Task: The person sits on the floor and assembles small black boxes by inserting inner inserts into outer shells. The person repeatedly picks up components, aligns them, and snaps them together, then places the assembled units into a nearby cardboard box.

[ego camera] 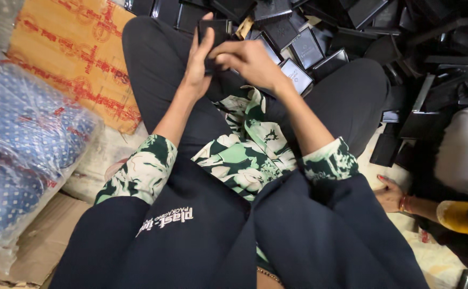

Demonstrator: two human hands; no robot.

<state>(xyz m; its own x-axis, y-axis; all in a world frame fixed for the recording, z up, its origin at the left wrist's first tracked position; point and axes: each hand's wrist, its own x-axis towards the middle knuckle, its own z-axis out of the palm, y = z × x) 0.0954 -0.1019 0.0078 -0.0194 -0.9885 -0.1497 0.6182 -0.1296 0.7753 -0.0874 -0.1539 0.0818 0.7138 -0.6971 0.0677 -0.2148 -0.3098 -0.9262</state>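
Observation:
I sit cross-legged in black trousers and a green floral top. My left hand [199, 59] grips a small black rectangular case [215, 31], held upright over my lap. My right hand [250, 60] has its fingers curled against the lower edge of the same case, touching my left hand. A big heap of similar black cases [351, 27] lies just beyond my knees; a few lie open and show pale linings [296, 75].
At left are a plastic-wrapped blue dotted bundle [20, 139], an orange printed sack [78, 59] and flat cardboard [41, 241]. At right another person's hand with red bangles [392, 195] rests on the floor beside a yellow cuff [453, 217].

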